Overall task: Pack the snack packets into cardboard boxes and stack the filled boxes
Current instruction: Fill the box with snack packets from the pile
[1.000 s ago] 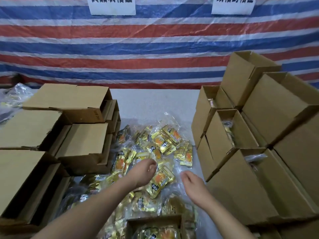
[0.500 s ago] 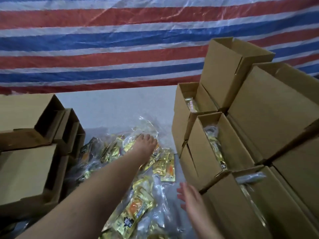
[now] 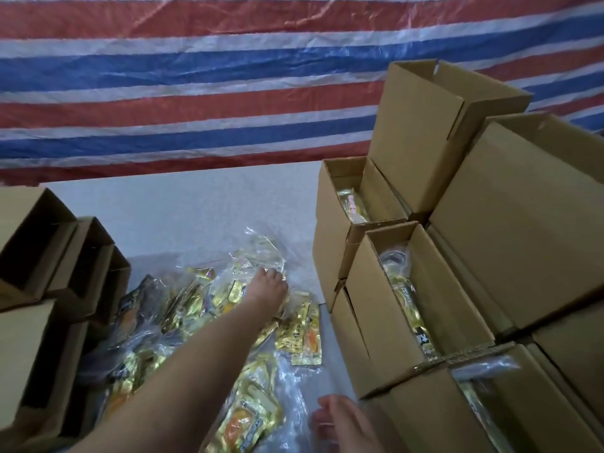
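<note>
Striped tarp (image 3: 196,93) behind grey table (image 3: 183,204).

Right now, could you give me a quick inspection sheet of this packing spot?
Surface: grey table, bare at the back.
Job's things: gold snack packets heaped in clear bags mid-table; open boxes stacked on the right, some showing packets inside; empty boxes on their sides at left.
Clutter: loose clear wrap.
Hands: left hand reaches into the heap, fingers curled on a bag; right hand low, open, holding nothing.
Cables: nothing seen.
Surroundings: red, white and blue striped tarp behind.
</note>
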Demonstrator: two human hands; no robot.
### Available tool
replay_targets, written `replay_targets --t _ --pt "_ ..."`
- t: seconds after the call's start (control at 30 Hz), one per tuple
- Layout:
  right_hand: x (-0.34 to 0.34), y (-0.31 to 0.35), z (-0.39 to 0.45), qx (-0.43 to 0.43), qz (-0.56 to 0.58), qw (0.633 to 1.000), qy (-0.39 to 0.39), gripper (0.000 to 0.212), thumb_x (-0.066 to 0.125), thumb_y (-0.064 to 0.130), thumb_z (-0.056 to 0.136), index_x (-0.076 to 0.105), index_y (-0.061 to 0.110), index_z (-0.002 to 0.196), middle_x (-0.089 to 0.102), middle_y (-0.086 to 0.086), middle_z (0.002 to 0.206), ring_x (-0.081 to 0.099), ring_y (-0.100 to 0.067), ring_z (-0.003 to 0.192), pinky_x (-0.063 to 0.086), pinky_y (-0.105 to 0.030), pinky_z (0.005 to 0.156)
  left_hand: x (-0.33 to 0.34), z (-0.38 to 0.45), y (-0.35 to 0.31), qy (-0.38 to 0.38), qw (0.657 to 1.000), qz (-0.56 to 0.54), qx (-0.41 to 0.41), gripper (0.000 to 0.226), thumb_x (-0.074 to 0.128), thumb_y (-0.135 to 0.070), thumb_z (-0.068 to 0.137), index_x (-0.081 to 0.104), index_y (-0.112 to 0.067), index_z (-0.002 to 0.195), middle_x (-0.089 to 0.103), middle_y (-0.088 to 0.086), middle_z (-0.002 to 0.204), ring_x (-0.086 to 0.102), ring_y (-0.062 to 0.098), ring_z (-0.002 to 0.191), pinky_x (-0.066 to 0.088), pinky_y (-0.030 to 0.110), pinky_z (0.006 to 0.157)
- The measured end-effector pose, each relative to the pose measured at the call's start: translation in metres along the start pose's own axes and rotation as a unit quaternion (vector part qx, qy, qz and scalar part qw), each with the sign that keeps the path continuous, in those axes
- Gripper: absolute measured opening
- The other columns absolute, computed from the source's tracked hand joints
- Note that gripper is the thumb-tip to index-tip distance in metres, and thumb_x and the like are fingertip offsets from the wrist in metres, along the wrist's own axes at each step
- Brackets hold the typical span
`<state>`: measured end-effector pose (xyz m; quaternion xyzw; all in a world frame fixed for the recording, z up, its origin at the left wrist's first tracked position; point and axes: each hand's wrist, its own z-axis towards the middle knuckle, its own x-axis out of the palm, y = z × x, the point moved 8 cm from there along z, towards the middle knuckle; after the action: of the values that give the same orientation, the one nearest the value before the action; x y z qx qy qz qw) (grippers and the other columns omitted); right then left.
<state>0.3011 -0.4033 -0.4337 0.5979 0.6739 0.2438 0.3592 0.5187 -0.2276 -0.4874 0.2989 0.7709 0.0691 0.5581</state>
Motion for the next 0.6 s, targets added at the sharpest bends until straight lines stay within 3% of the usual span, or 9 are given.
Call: replay_targets --t 0.1,0.2,0.27,0.37,0.47,0.53,0.6 --pt "0.001 0.003 0.002 0.008 0.042 0.999 0.019 0.027 0.054 0.021 0.101 0.075 0.007 0.090 0.074 -0.005 0.074 0.068 -0.027 0.075 0.054 -0.039 0.081 -0.020 -0.027 0.020 -0.041 0.993 -0.110 -0.023 0.057 0.063 -0.034 0.090 0.042 -0.013 0.138 0.044 0.012 0.136 0.040 0.029 0.127 0.037 0.040 0.102" --pt "0.012 0.019 0.010 -0.011 0.040 0.997 0.059 0.027 0.053 0.025 0.102 0.073 0.009 0.095 0.075 -0.004 0.075 0.068 -0.020 0.070 0.050 -0.030 0.065 -0.048 -0.070 0.043 -0.086 0.957 -0.275 -0.046 0.063 0.070 -0.051 0.080 0.048 -0.013 0.126 0.046 0.009 0.123 0.041 0.028 0.118 0.039 0.037 0.098" --pt "0.024 0.042 0.002 -0.048 0.032 0.994 0.091 0.036 0.052 0.049 0.093 0.070 0.021 0.105 0.077 0.003 0.090 0.071 -0.015 0.088 0.054 -0.029 0.073 -0.071 -0.116 0.065 -0.097 0.925 -0.361 -0.070 0.061 0.074 -0.046 0.076 0.049 -0.014 0.121 0.046 0.008 0.119 0.042 0.026 0.116 0.038 0.034 0.096" --pt "0.033 0.076 -0.010 -0.124 0.034 0.982 0.138 0.067 0.058 0.084 0.066 0.060 0.043 0.119 0.063 0.014 0.129 0.056 -0.008 0.121 0.043 -0.040 0.107 -0.104 -0.171 0.088 -0.108 0.859 -0.487 -0.110 0.047 0.076 -0.038 0.071 0.054 -0.015 0.106 0.049 0.003 0.105 0.050 0.022 0.100 0.044 0.031 0.080" --pt "0.051 0.112 -0.037 -0.182 0.059 0.963 0.191 0.073 0.063 0.095 0.053 0.054 0.065 0.119 0.055 0.023 0.138 0.047 -0.004 0.132 0.032 -0.043 0.116 -0.138 -0.234 0.107 -0.123 0.793 -0.584 -0.121 0.035 0.077 -0.035 0.072 0.058 -0.016 0.096 0.053 -0.005 0.082 0.053 0.011 0.070 0.042 0.028 0.059" --pt "0.063 0.135 -0.059 -0.217 0.091 0.944 0.230 0.076 0.067 0.092 0.052 0.053 0.065 0.122 0.055 0.023 0.139 0.045 -0.002 0.135 0.033 -0.036 0.113 -0.157 -0.271 0.111 -0.119 0.758 -0.632 -0.108 0.034 0.077 -0.035 0.074 0.062 -0.018 0.100 0.063 -0.003 0.082 0.060 0.012 0.072 0.050 0.029 0.064" --pt "0.075 0.152 -0.082 -0.234 0.115 0.926 0.273 0.087 0.073 0.088 0.050 0.051 0.059 0.129 0.053 0.019 0.143 0.047 -0.003 0.135 0.034 -0.034 0.113 -0.170 -0.301 0.110 -0.113 0.711 -0.687 -0.095 0.036 0.077 -0.030 0.077 0.065 -0.016 0.108 0.072 0.005 0.099 0.069 0.020 0.093 0.056 0.038 0.085"
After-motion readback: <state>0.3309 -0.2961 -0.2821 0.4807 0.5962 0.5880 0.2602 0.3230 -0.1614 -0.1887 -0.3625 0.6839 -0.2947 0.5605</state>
